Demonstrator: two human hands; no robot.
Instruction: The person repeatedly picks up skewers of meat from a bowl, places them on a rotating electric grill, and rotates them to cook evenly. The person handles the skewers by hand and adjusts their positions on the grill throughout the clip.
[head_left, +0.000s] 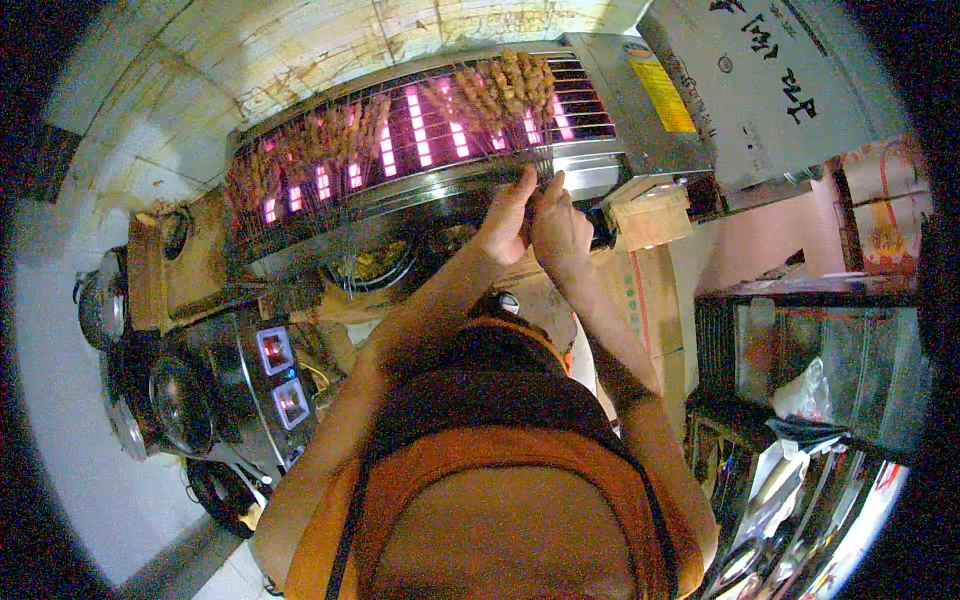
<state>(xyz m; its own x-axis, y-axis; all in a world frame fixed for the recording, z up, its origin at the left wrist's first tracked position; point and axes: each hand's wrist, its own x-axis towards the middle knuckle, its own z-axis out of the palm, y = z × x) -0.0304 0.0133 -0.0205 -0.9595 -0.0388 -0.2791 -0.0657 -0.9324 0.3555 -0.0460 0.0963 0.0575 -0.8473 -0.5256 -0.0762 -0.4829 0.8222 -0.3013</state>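
Both hands are together at the front edge of a lit grill, at its right half. My left hand has its thumb up along the thin skewer ends and presses against my right hand, which is closed round the same ends. From between them a bunch of meat skewers fans out over the grill bars and the glowing pink heating strips. More skewers of meat lie across the left half of the grill, their thin ends sticking out over its front. The fingers hide the gripped ends.
Below the grill's front stands a dark round pan with food in it. Cardboard boxes sit to the right, under a large metal panel bearing writing. Several pots and a unit with lit switches are at left.
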